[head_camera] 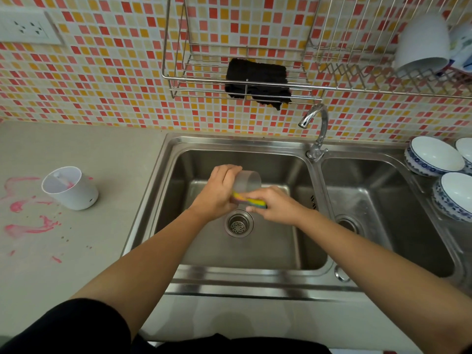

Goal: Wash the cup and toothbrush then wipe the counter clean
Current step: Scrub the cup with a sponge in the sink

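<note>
My left hand (218, 191) grips a translucent grey cup (249, 180) over the left sink basin (204, 254). Pressed against the cup's lower side is a rainbow-striped sponge (249, 201), held by my right hand (274, 204). On the grey counter (63, 264) to the left stands a white holder cup (71, 189) with a pale toothbrush lying inside it. Pink smears (30, 226) stain the counter around and in front of that holder.
A chrome tap (315, 123) stands behind the divider between the two basins. A black cloth (258, 83) hangs on the wall wire rack. Blue-patterned bowls (434, 155) sit right of the sink; a white mug (422, 42) is upturned on the upper rack. A wall socket (28, 28) is top left.
</note>
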The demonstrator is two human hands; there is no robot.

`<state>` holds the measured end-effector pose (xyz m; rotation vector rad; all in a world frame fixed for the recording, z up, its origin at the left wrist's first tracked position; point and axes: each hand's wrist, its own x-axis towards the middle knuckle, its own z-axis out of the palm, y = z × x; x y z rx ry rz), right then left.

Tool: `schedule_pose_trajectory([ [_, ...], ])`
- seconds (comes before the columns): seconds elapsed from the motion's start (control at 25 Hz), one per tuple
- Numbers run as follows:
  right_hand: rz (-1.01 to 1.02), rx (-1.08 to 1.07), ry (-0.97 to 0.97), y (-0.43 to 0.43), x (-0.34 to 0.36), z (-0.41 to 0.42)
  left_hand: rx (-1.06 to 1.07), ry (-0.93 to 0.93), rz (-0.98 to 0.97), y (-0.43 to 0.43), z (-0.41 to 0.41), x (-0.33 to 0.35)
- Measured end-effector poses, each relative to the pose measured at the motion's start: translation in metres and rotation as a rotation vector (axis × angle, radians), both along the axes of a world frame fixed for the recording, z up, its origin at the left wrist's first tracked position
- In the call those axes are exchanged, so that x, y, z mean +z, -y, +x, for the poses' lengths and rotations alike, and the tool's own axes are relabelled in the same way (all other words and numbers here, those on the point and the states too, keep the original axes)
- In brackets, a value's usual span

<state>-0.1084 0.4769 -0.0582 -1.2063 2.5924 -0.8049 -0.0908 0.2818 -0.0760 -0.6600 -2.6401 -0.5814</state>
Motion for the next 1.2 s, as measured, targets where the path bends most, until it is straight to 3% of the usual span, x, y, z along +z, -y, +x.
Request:
schedule_pose_trajectory([
  [0.04, -0.025, -0.032, 0.039, 0.0, 0.002, 0.002, -0.003, -0.026, -0.014, -0.001, -0.001, 0.0],
  [0.24, 0.048, 0.17, -0.191, -0.01, 0.002, -0.007, 0.019, 0.048, 0.107, -0.005, 0.001, 0.0],
  [0.4, -0.02, -0.013, 0.064, -0.001, 0.008, -0.002, 0.065, -0.232, -0.112, -0.009, -0.002, -0.005],
  [0.48, -0.07, -0.044, 0.044, 0.0, 0.01, 0.002, 0.086, -0.278, -0.136, -0.011, -0.003, -0.005],
  [0.56, -0.049, -0.016, -0.111, -0.004, 0.007, 0.004, 0.042, -0.163, -0.086, -0.011, -0.003, 0.0],
  [0.68, 0.034, 0.077, -0.231, -0.015, -0.001, 0.0, -0.055, 0.165, 0.05, -0.008, -0.003, 0.014],
  [0.76, 0.072, 0.15, -0.279, -0.018, -0.003, -0.001, -0.088, 0.409, 0.047, -0.001, -0.005, 0.021],
  [0.84, 0.05, 0.198, -0.273, -0.017, 0.0, 0.0, -0.087, 0.518, 0.031, 0.003, -0.008, 0.023],
  [0.96, 0.064, 0.217, -0.191, -0.011, 0.004, 0.001, -0.07, 0.425, 0.003, 0.002, -0.007, 0.018],
  [1.12, 0.092, 0.127, -0.073, -0.007, 0.007, 0.001, -0.009, 0.08, -0.176, -0.006, -0.005, 0.004],
  [1.2, 0.081, 0.094, -0.043, -0.007, 0.008, 0.003, -0.01, 0.01, -0.116, -0.009, -0.003, 0.002],
])
